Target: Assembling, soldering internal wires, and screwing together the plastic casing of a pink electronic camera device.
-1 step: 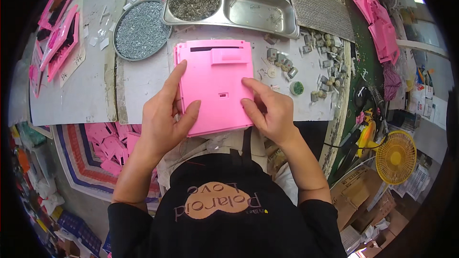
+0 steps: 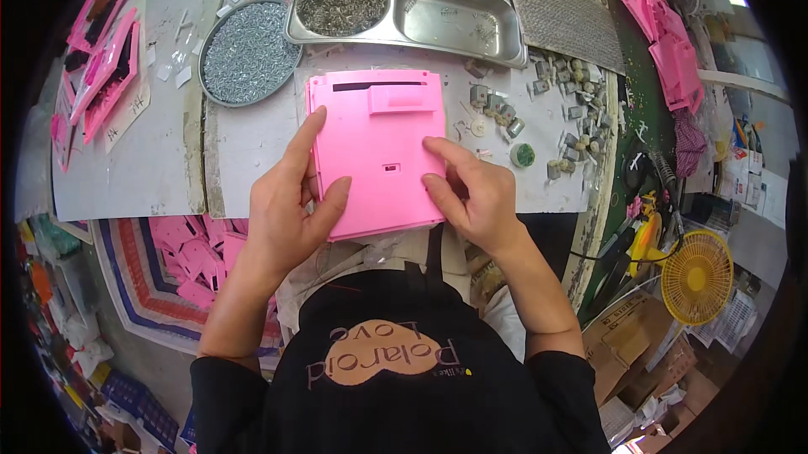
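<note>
A flat pink plastic case (image 2: 379, 138), roughly rectangular, is held between my two hands at the table's near edge. It has a dark slot along its far edge, a raised block beside the slot and a small square hole near its middle. My left hand (image 2: 290, 197) grips the left side, index finger along the edge and thumb on the top face. On the right side, my right hand (image 2: 475, 197) has its thumb and index finger on the face. The case's underside and the fingertips beneath it are hidden.
Beyond the case stand a round tray of screws (image 2: 251, 54) and a steel compartment tray (image 2: 404, 42) with small metal parts. Small motors (image 2: 568, 113) lie scattered to the right, near a green roll (image 2: 523, 155). A striped bag (image 2: 126, 277) holds pink parts; a yellow fan (image 2: 697, 277) stands lower right.
The pink case and my hands have shifted very slightly to the left. My grip looks the same.
</note>
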Motion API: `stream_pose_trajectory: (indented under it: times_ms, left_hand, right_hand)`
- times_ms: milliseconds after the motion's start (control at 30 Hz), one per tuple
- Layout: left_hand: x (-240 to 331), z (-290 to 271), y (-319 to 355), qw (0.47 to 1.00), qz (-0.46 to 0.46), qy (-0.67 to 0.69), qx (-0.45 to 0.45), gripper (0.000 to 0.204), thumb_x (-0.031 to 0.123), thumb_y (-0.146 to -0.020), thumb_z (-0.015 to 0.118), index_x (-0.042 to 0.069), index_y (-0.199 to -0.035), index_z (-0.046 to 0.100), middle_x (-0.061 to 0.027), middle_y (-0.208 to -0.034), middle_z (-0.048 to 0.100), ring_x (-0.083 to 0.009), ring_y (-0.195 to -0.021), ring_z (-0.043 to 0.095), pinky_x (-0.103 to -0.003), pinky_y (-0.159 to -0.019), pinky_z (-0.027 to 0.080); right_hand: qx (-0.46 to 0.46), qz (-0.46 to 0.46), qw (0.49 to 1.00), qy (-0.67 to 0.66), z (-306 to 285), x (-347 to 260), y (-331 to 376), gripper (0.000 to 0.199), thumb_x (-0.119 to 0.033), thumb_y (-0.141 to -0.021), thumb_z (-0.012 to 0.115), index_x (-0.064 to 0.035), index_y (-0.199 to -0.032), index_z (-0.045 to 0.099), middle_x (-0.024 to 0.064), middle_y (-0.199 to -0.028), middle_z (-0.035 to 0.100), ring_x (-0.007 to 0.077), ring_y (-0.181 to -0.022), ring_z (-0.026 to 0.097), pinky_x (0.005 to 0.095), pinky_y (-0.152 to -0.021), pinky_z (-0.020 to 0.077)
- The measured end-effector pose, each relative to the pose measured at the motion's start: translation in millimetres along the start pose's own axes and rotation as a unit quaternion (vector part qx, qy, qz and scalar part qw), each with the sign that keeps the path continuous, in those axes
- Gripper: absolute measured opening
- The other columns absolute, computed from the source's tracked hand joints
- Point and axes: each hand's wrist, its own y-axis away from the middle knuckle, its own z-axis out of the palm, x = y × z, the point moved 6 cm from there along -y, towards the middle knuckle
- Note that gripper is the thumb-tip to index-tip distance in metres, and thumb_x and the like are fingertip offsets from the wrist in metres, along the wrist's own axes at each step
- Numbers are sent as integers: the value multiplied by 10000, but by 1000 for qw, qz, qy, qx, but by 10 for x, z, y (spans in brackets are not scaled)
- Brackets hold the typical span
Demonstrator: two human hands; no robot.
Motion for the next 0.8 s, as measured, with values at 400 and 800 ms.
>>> stream_pose_trajectory:
  times_ms: [400, 800]
  left_hand:
    - [-99, 12, 172, 998, -29, -20, 55, 660, 39, -920, 686, -34, -1532, 447, 48, -690, 402, -54, -598, 387, -220, -558, 328]
    - [-246, 37, 139, 991, -89, 98, 28, 684, 57, -893, 746, -20, -1519, 482, 32, -676, 373, -71, -595, 380, -243, -540, 346]
  right_hand:
    - [-13, -66, 995, 78, 70, -195, -40, 508, -201, -919, 766, -81, -1396, 638, 93, -718, 678, 226, -565, 645, 348, -533, 504]
    - [-36, -64, 996, 58, 129, -248, 40, 587, -131, -892, 791, -30, -1436, 594, 124, -729, 672, 245, -546, 631, 361, -532, 514]
